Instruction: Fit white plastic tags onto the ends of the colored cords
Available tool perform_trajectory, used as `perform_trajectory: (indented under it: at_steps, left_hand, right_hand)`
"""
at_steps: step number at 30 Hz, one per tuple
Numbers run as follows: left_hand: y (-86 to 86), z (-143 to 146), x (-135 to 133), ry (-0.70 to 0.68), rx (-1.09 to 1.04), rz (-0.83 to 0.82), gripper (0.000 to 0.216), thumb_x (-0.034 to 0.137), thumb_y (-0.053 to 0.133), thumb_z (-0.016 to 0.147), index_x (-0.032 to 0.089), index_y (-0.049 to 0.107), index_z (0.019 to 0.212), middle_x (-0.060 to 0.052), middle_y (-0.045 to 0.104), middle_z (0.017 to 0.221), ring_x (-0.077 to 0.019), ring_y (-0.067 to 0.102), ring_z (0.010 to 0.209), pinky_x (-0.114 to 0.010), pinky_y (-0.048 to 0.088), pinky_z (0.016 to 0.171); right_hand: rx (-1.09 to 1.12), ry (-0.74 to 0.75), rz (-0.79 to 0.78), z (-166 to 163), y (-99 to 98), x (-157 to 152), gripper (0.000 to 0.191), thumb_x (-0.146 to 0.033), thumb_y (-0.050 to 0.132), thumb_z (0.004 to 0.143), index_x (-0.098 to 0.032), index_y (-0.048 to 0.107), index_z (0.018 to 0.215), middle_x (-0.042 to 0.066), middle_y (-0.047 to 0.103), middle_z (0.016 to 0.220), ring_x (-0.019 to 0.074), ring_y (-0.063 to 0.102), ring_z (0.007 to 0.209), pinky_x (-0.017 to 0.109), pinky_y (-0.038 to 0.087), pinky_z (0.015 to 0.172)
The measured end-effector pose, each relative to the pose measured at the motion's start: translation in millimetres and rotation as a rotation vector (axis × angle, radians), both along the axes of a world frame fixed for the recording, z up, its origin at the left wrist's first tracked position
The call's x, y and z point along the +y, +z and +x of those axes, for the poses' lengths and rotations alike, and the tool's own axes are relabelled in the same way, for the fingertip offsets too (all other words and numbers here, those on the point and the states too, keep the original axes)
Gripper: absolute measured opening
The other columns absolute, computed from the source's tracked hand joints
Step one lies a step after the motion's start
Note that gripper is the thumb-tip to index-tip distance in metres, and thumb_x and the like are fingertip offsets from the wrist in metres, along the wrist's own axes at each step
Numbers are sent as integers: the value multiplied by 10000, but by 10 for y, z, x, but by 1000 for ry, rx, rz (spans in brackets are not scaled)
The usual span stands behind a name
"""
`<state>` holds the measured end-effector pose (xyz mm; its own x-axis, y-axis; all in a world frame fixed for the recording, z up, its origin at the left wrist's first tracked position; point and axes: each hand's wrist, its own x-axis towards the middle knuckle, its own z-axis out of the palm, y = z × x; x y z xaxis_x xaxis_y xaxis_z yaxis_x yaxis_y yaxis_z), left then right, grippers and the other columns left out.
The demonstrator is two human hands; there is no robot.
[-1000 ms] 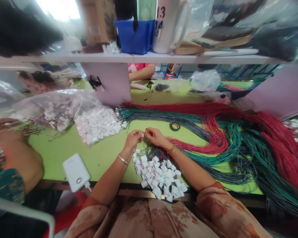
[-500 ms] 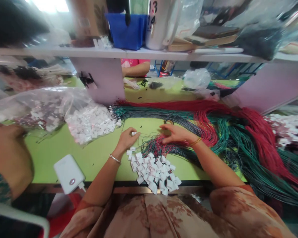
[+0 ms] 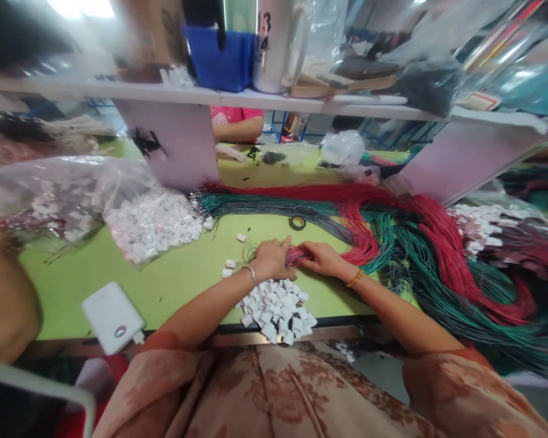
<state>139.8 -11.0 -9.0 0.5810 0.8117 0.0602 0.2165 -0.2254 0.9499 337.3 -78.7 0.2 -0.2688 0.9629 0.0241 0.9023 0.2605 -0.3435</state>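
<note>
A bundle of thin red, green and black wires runs between my two hands over the green table. My left hand is laid over the bundle's left end, fingers curled down around it and thumb on the far side. From the right, my right hand grips the same bundle between thumb and fingers. Just below them a heap of white plastic connectors spreads to the table's front edge. One white connector on thin wires lies to the left of my left hand. The wire ends under my left palm are hidden.
Long red and green wire hanks cover the right side. A black tape roll lies behind my hands. At left are a bag of white connectors, a white power bank and another person's arm. A shelf crosses above.
My left hand has left the small white connector and moved right onto the wires. My right hand has closed on the bundle. The view has shifted somewhat to the right.
</note>
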Motion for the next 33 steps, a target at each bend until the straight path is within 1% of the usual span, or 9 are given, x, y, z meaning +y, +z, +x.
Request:
perform_trajectory:
  at_steps: [3, 7, 10, 14, 19, 22, 25, 29, 33]
  left_hand:
    - [-103, 26, 26, 23, 37, -64, 504, 141, 867, 266, 217, 536, 638, -54, 568, 682, -339, 576, 971, -335, 372, 868]
    - [36, -97, 150, -18, 143, -76, 378, 12, 744, 339, 233, 499, 523, 14, 399, 494, -283, 557, 793, -304, 360, 740]
    - [323, -165, 251, -48, 87, -40, 292, 49, 731, 406, 236, 575, 568, -9, 475, 540, -267, 536, 793, -292, 350, 706]
    - [800, -236, 349, -91, -16, 54, 260, 73, 736, 494, 219, 634, 683, -43, 570, 693, -286, 536, 927, -292, 366, 779]
    - [1188, -336, 123, 33, -223, 286, 358, 220, 783, 613, 187, 651, 944, -116, 582, 1054, -334, 428, 1187, -360, 365, 925]
    - [1064, -219, -199, -19, -345, 210, 323, 324, 792, 642, 181, 665, 903, -128, 604, 1050, -334, 450, 1162, -386, 366, 941]
    - [791, 6, -350, -207, -387, -167, 438, 371, 833, 591, 173, 670, 946, -131, 639, 997, -302, 530, 1042, -390, 398, 895]
    - [653, 208, -174, -214, -715, -640, 576, 541, 727, 681, 187, 602, 1118, -144, 619, 1164, -273, 560, 1066, -382, 435, 845]
    - [731, 281, 5, -91, -918, -645, 514, 494, 681, 750, 190, 582, 1152, -110, 650, 1127, -247, 575, 1098, -381, 430, 908]
  right_hand:
    - [39, 9, 15, 5, 79, -33, 463, -432, 586, 821, -132, 584, 1173, 116, 676, 957, 223, 614, 822, 321, 437, 746]
    - [-20, 32, 38, -7, 72, -109, 919, -526, 786, 578, -118, 471, 1339, 202, 597, 1197, 322, 569, 1046, 385, 428, 858]
    - [16, -90, 32, -17, 67, -94, 666, -394, 722, 679, -125, 538, 1260, 157, 655, 1073, 278, 603, 927, 342, 439, 783]
    - [230, -79, -114, 44, 303, 40, 193, -302, 564, 787, -151, 656, 863, 7, 613, 657, 150, 534, 597, 245, 383, 576]
    - [483, -94, -20, 169, 873, 227, 285, -406, 590, 793, -146, 648, 895, -11, 583, 662, 113, 471, 559, 232, 363, 543]
    - [447, -141, 215, 163, 1085, 287, 267, -400, 627, 766, -140, 635, 824, 21, 617, 760, 137, 514, 664, 244, 391, 618]
    - [321, -186, 350, 92, 1082, 244, 237, -392, 610, 776, -157, 598, 747, 21, 593, 695, 138, 493, 640, 247, 367, 605]
    - [132, -65, 312, 0, 817, 62, 217, -391, 613, 769, -179, 591, 735, 34, 583, 647, 145, 481, 587, 261, 339, 592]
    - [62, -47, 267, 1, 519, -10, 315, -459, 580, 817, -150, 630, 850, 99, 633, 753, 189, 541, 671, 285, 374, 653]
